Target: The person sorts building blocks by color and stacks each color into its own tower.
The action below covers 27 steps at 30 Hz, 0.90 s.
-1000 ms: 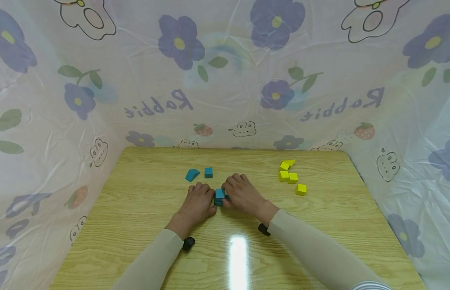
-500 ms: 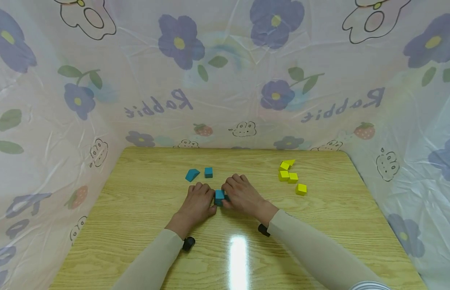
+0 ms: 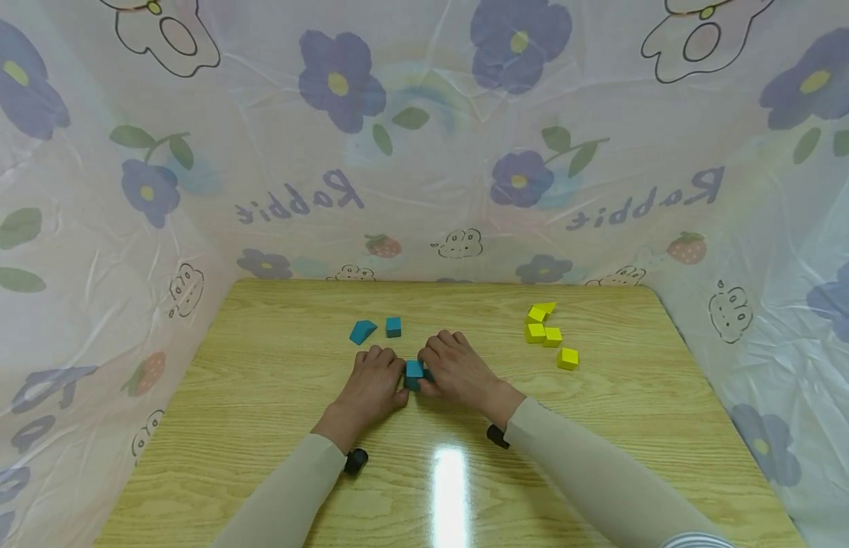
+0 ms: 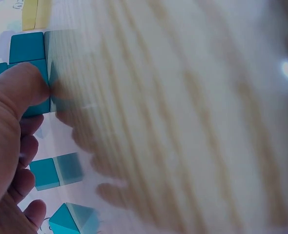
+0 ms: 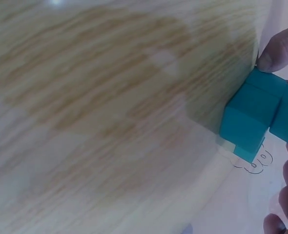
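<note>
Several blue blocks stand together between my hands, with a blue cube (image 3: 414, 369) on top in the head view. My left hand (image 3: 373, 388) holds the cluster from the left; the left wrist view shows its thumb (image 4: 27, 83) pressed against a blue face, fingers behind. From the right, my right hand (image 3: 462, 373) holds a darker-looking blue block (image 3: 428, 375), mostly covered by the fingers. In the right wrist view, the right thumb (image 5: 278, 51) touches the corner of the blue blocks (image 5: 249, 112). The hands hide the lower blocks' exact arrangement.
Beyond the left hand lie a loose blue cube (image 3: 393, 327) and a blue angular block (image 3: 362, 332). Several yellow blocks (image 3: 536, 332) are scattered at the back right, a yellow cube (image 3: 567, 358) nearest. Patterned cloth (image 3: 424, 152) encloses the wooden table (image 3: 281, 358).
Both hands stay almost in place around the blue blocks. The front of the cluster looks slightly more even than a second ago. Loose blocks have not moved.
</note>
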### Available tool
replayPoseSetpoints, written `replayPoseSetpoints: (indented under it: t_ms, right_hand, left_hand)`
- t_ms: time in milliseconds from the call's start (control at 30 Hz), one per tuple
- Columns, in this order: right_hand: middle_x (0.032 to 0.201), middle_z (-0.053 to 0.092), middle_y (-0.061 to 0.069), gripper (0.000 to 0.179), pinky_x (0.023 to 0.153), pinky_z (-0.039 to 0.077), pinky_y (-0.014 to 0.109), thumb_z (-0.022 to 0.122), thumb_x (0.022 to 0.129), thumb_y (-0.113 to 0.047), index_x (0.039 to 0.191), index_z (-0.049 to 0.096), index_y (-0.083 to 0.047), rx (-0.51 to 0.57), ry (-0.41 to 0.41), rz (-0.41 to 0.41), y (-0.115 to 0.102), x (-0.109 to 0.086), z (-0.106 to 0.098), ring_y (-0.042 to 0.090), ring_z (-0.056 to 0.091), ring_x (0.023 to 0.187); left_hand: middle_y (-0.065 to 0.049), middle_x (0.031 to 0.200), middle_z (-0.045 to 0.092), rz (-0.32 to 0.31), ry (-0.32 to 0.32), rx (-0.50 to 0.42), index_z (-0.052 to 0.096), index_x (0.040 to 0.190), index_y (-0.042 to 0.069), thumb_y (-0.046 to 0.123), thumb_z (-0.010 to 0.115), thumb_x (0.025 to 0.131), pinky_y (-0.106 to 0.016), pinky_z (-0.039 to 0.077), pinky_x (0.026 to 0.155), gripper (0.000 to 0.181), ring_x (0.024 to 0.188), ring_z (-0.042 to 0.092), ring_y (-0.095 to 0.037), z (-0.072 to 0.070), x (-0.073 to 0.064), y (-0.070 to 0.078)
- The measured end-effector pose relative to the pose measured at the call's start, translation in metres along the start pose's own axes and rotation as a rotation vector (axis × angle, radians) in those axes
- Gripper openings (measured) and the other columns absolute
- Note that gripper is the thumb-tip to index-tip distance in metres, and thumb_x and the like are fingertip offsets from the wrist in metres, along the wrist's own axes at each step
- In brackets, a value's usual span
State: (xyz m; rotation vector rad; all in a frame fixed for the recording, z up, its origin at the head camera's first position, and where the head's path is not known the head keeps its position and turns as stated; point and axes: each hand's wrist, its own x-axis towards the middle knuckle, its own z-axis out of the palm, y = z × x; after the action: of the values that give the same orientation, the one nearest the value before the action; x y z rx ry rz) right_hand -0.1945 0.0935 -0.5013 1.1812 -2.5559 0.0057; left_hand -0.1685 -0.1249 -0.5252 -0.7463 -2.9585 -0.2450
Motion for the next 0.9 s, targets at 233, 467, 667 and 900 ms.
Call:
replayPoseSetpoints:
  t_ms: [233,467,667,900]
  right_hand:
    - [0.106,0.063,0.001,0.035,0.082,0.042,0.035,0.07,0.098,-0.046,0.112,0.068,-0.014,0.009,0.009,0.0,-0.0002,-0.0003,0.0002,0.021,0.051,0.095]
    - [0.105,0.063,0.001,0.033,0.081,0.042,0.035,0.069,0.099,-0.044,0.112,0.068,-0.014,0.019,0.014,0.002,-0.001,-0.0003,0.0001,0.021,0.051,0.093]
    - [0.104,0.062,0.001,0.033,0.079,0.041,0.034,0.07,0.098,-0.043,0.111,0.068,-0.014,0.03,0.018,0.004,-0.001,-0.001,0.0017,0.021,0.05,0.091]
    - [0.11,0.063,0.004,0.04,0.083,0.042,0.037,0.069,0.098,-0.046,0.118,0.068,-0.011,0.075,0.03,0.01,0.0017,0.0008,-0.0021,0.024,0.053,0.098]
  left_hand:
    - [-0.002,0.107,0.06,-0.003,-0.003,0.001,0.068,0.107,0.012,0.037,0.076,0.095,-0.044,0.036,0.093,0.029,0.101,0.046,-0.024,-0.0016,0.0005,0.0004]
    - [-0.003,0.106,0.06,0.013,0.021,0.004,0.068,0.105,0.011,0.036,0.077,0.094,-0.045,0.037,0.092,0.028,0.1,0.047,-0.025,-0.0005,0.0003,-0.0002]
    - [-0.003,0.103,0.06,0.024,0.04,0.01,0.068,0.102,0.012,0.035,0.079,0.093,-0.045,0.038,0.091,0.027,0.097,0.047,-0.024,0.0008,-0.0001,-0.0005]
    - [-0.003,0.105,0.06,0.018,0.026,-0.006,0.068,0.102,0.012,0.034,0.078,0.093,-0.045,0.037,0.092,0.026,0.098,0.046,-0.024,-0.0018,-0.0006,0.0009]
